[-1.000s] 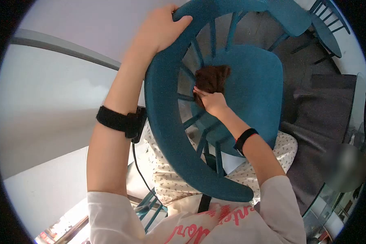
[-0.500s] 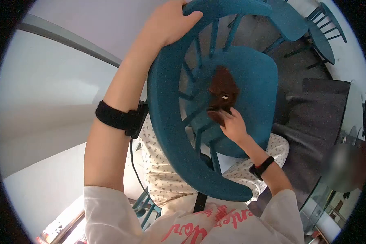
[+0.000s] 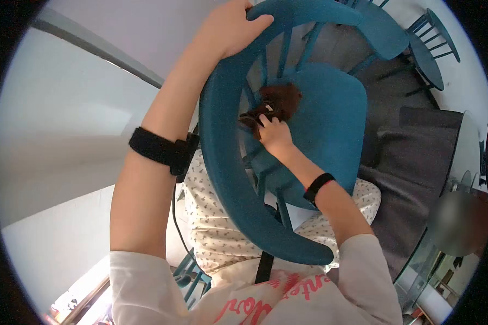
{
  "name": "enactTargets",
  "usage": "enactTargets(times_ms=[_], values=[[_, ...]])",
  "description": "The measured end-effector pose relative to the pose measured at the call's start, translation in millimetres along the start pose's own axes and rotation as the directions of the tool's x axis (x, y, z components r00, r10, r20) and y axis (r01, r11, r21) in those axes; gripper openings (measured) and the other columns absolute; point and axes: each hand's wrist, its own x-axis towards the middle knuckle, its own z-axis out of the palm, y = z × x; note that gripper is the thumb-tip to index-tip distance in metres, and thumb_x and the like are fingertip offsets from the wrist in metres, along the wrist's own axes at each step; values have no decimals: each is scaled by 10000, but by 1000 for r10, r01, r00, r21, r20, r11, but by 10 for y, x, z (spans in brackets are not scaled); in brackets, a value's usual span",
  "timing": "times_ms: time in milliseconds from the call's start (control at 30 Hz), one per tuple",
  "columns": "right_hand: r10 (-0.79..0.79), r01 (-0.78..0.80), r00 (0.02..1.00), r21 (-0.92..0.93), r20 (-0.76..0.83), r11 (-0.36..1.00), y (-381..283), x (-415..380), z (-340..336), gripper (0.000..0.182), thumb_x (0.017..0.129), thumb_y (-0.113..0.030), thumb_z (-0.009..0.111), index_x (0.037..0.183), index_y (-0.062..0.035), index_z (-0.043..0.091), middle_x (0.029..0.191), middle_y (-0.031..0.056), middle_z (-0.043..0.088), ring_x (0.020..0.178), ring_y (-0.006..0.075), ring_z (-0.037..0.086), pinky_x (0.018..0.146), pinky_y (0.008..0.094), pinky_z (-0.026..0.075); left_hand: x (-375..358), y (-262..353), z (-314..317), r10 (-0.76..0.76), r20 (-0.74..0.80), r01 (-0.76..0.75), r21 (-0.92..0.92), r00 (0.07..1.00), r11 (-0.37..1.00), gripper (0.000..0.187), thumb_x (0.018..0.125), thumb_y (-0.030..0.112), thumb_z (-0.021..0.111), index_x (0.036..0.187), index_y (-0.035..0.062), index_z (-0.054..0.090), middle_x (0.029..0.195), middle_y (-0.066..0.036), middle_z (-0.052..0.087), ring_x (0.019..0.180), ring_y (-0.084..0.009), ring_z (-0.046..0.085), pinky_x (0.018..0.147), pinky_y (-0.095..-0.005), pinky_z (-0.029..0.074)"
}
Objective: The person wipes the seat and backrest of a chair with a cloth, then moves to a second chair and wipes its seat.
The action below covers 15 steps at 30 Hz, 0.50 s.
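A blue wooden chair (image 3: 331,124) stands tilted in front of me, its curved backrest nearest my body. My left hand (image 3: 236,27) is wrapped over the top of that backrest, thumb on its upper face. On the seat, near the back spindles, lies a brown cloth (image 3: 284,100) with a small white tag. My right hand (image 3: 275,132) has its fingers curled on the near end of the cloth and grips it. Part of the cloth is hidden beneath the fingers.
More blue chairs (image 3: 427,62) stand at the upper right. Dark fabric (image 3: 412,157) hangs at the right beside a glass surface. A pale wall or panel (image 3: 65,130) is at the left, and a black cable (image 3: 174,216) runs down beside my left arm.
My right hand has moved left and up across the seat, toward the back spindles. The brown cloth has shifted the same way and turned. My left hand stays on the backrest.
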Motion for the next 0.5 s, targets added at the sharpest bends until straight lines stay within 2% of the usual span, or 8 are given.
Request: enactTargets(times_ms=[67, 100, 167, 200, 267, 333, 433, 500], values=[[85, -84, 996, 33, -13, 996, -81, 48, -16, 301, 789, -238, 635, 1052, -94, 606, 1139, 70, 539, 837, 254, 616, 661, 384, 528, -10, -9, 22, 25, -43, -24, 36, 999, 999, 559, 829, 482, 554, 1103, -2, 614, 1022, -210, 642, 949, -343, 621, 869, -398, 460], [78, -77, 997, 34, -19, 996, -83, 19, -21, 301, 789, -238, 635, 1052, -94, 606, 1139, 70, 539, 837, 254, 616, 661, 384, 528, -28, -13, 27, 58, -76, -53, 70, 995, 996, 547, 832, 473, 553, 1100, 0, 616, 1016, -204, 645, 942, -336, 623, 863, -394, 462], [103, -100, 995, 133, -14, 986, 9, -82, -88, 251, 779, -278, 635, 941, -87, 635, 985, 84, 596, 744, 273, 641, 629, 393, 529, -22, 3, 13, 42, -50, -39, 62, 998, 997, 542, 836, 469, 551, 1104, 2, 614, 1017, -201, 645, 945, -331, 623, 863, -390, 462], [109, -106, 994, 134, -19, 985, 67, -172, -117, 251, 779, -278, 635, 941, -87, 635, 985, 84, 596, 744, 273, 641, 629, 393, 529, 5, 16, 11, 25, -25, -24, 44, 999, 999, 537, 840, 466, 548, 1108, 5, 613, 1017, -198, 646, 948, -325, 623, 862, -385, 462], [144, -122, 986, 219, -88, 968, 175, -485, -139, 251, 760, -313, 641, 843, -77, 654, 842, 91, 617, 705, 296, 644, 624, 406, 528, 24, -41, 38, 40, -13, -41, -21, 999, 999, 545, 843, 472, 543, 1120, 8, 607, 1024, -199, 643, 959, -321, 621, 869, -383, 459], [194, -195, 981, 274, 29, 942, 301, -820, -166, 319, 759, -361, 631, 884, -68, 639, 889, 101, 645, 751, 322, 651, 634, 432, 532, 32, -48, 32, 49, -4, -49, -91, 999, 995, 552, 845, 478, 539, 1132, 11, 602, 1032, -199, 641, 970, -317, 619, 876, -382, 456], [268, -286, 958, 302, 100, 909, 449, -1381, -6, 313, 769, -358, 622, 864, -61, 640, 876, 119, 642, 765, 331, 644, 667, 454, 527, 4, -43, 1, -16, 25, 17, -29, 1000, 999, 561, 846, 484, 540, 1141, 10, 595, 1040, -197, 638, 968, -306, 619, 876, -378, 455], [299, -347, 936, 357, 184, 867, 481, -1675, -2, 324, 776, -361, 621, 893, -60, 651, 894, 143, 647, 785, 348, 639, 687, 456, 527, 2, -99, 37, 32, -46, -33, -33, 998, 999, 556, 849, 483, 543, 1131, 7, 595, 1035, -191, 640, 954, -303, 620, 866, -379, 457]])
